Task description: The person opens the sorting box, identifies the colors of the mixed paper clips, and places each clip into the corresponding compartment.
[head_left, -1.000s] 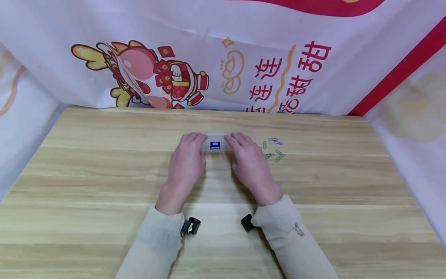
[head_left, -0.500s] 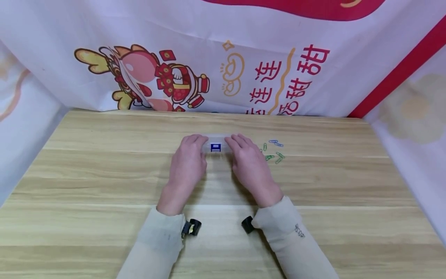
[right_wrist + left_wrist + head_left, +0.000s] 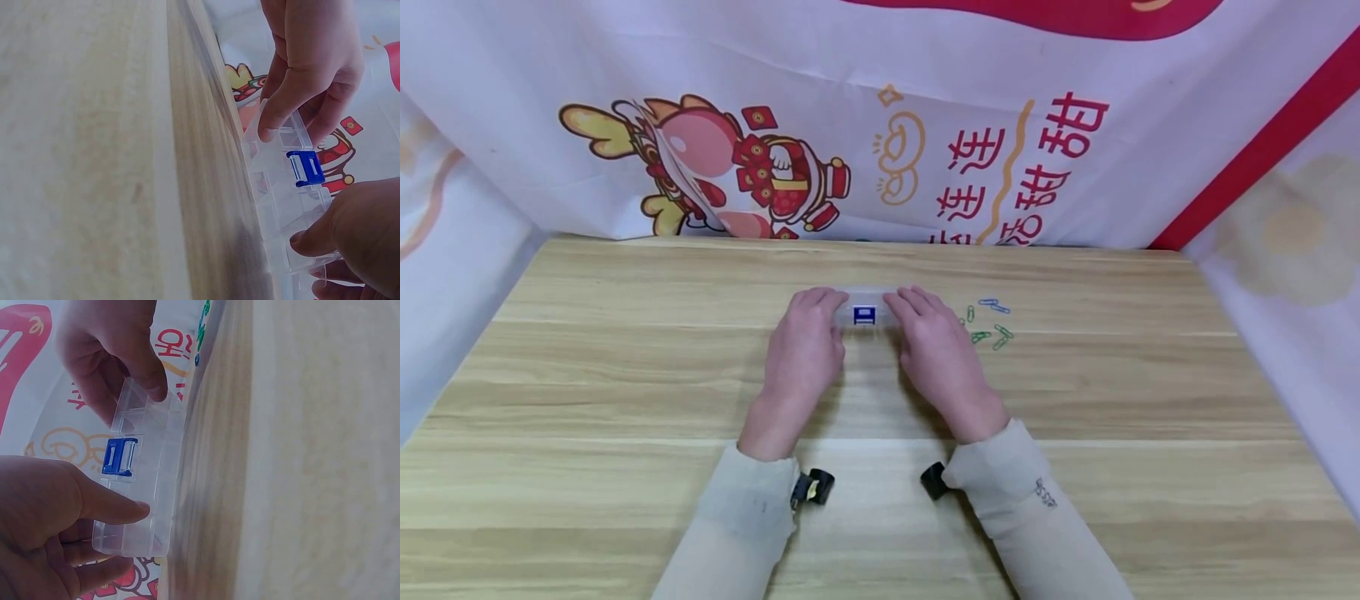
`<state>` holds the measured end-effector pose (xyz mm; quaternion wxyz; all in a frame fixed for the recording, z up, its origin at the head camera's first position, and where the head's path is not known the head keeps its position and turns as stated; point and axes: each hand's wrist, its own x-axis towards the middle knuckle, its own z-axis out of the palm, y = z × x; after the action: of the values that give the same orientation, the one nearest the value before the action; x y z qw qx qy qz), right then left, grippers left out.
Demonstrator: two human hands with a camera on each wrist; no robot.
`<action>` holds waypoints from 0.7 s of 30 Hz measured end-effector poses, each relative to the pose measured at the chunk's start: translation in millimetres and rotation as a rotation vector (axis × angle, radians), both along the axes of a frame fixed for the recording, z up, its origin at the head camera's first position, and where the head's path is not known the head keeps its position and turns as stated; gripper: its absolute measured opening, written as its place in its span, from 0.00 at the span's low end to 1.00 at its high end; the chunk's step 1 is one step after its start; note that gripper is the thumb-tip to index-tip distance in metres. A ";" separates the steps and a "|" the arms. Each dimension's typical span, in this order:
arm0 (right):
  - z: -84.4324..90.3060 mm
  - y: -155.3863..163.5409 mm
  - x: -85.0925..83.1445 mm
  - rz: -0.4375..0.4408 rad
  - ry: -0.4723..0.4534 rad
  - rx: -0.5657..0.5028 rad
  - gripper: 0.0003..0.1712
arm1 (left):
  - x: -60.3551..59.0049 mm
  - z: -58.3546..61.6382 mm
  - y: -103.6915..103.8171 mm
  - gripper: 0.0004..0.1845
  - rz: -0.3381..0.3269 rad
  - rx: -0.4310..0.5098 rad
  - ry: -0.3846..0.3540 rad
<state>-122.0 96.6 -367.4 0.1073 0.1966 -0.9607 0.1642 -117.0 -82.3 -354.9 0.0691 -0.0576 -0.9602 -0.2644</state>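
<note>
A clear plastic compartment box (image 3: 867,297) with a blue latch (image 3: 864,316) stands on its long edge at the far middle of the table. My left hand (image 3: 803,354) grips its left end and my right hand (image 3: 942,354) grips the right end. In the left wrist view, both thumbs press the box's near face (image 3: 147,465) while the other fingers reach behind it. The latch (image 3: 305,169) lies between the two hands in the right wrist view, fastened over the upper edge. Divider walls show through the see-through plastic.
Several green paper clips (image 3: 1002,331) and blue paper clips (image 3: 994,305) lie scattered on the wooden table (image 3: 1112,375), just right of my right hand. A printed white cloth (image 3: 865,50) hangs along the table's back edge.
</note>
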 end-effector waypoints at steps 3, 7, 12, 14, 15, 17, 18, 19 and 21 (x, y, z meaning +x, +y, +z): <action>0.5 -0.1 0.0 -0.002 -0.007 -0.002 0.31 | -0.1 -0.5 -0.6 0.25 0.000 0.003 0.004; 0.2 0.1 0.0 -0.001 -0.003 -0.011 0.30 | -0.4 -0.8 -1.3 0.25 -0.004 0.004 0.005; -2.5 1.8 -0.8 0.012 0.034 -0.054 0.29 | -0.4 0.3 -1.4 0.25 -0.006 0.006 -0.008; -4.1 2.5 -1.1 0.028 0.061 -0.090 0.30 | -0.4 0.3 -1.5 0.25 -0.007 0.004 -0.013; -4.8 2.7 -1.1 0.042 0.079 -0.107 0.30 | -0.6 0.2 -1.6 0.24 -0.008 0.001 -0.016; -5.8 2.6 -1.1 0.081 0.116 -0.143 0.30 | -0.8 0.0 -1.6 0.24 -0.009 -0.003 -0.017; -5.9 2.4 -0.8 0.102 0.134 -0.158 0.30 | -1.1 -0.3 -1.6 0.24 -0.009 -0.004 -0.018; -5.9 2.1 -0.6 0.121 0.148 -0.170 0.29 | -1.4 -0.6 -1.7 0.24 -0.010 -0.007 -0.015; -5.9 1.5 -0.3 0.153 0.168 -0.185 0.26 | -1.5 -0.2 -1.5 0.24 -0.012 -0.008 -0.010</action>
<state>-122.4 98.2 -373.3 0.1924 0.2717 -0.9112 0.2426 -118.5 -83.8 -355.2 0.0625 -0.0621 -0.9612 -0.2612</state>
